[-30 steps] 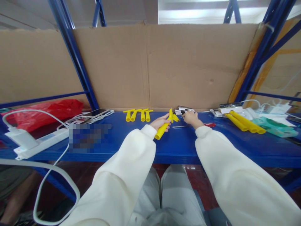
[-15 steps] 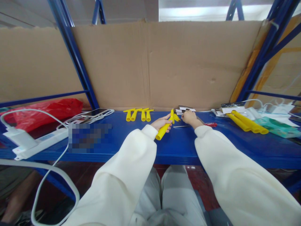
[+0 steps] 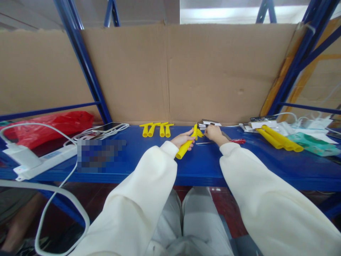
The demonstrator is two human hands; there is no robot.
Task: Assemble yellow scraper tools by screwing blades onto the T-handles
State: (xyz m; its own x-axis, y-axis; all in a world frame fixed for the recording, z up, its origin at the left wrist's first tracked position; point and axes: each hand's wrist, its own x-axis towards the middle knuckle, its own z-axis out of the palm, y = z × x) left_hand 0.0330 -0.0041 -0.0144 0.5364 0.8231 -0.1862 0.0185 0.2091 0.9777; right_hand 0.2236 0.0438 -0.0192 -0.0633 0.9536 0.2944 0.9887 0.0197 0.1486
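Yellow tube (image 3: 182, 152) at twelve o'clock, over the blue table (image 3: 149, 156), open end toward me. My left hand (image 3: 182, 139) wraps it, fingers closed round. My right hand (image 3: 214, 133), one o'clock, near its far end: fingers curled; cannot tell whether they pinch anything. Red-handled tool (image 3: 239, 141) by that wrist. Four T-shaped pieces (image 3: 151, 132) at eleven; longer yellow tubes (image 3: 275, 139) at two.

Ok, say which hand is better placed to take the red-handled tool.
Likely the right hand: its wrist is near the red handle, while the left hand holds a yellow tube.
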